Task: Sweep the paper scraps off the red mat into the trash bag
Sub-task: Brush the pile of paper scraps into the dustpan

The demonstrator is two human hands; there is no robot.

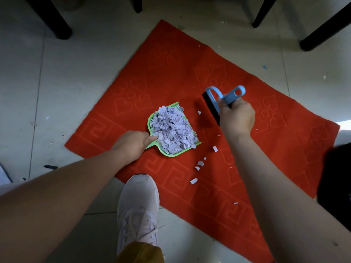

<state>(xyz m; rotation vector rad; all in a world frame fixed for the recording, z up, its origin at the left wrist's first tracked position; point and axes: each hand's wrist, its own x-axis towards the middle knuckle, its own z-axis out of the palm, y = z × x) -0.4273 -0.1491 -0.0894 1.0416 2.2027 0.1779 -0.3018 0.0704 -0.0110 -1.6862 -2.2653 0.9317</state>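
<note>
The left hand grips the full green dustpan; the right hand grips the blue brush. Better keep the pan flat on the red mat and brush the remaining scraps gently.

Pale tiled floor carries a red embossed rectangular mat; black furniture legs at eleven o'clock
</note>
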